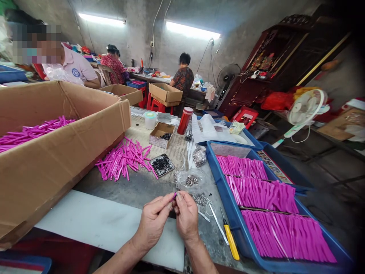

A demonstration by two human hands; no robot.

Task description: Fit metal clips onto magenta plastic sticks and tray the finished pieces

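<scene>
The left hand (154, 219) is pinching a small purple piece (174, 196) between thumb and forefinger, and the right hand (186, 215) is closing its fingertips on the same piece from the other side; most of it is hiding behind the fingers. Both hands are meeting above the counter (137, 186), near the right end of a white board (108, 215). Beyond the left hand, a heap of purple sticks (122, 160) is lying beside a large cardboard box (71, 160), which is holding more of them. A shallow tray (167, 174) of little black parts is sitting next to the heap, with a small carton (158, 142) of black parts standing behind it. Just past the fingertips, a clear plastic bag (191, 180) is spreading open around shiny metal bits. To the right, a yellow-handled screwdriver (231, 242) is lying alongside a blue plastic crate (238, 228), where purple strips (285, 232) are standing packed in three rows. A red thermos (185, 120) is standing farther back. Across the room, three other people are sitting, two of them below glowing tube lights (194, 29).
</scene>
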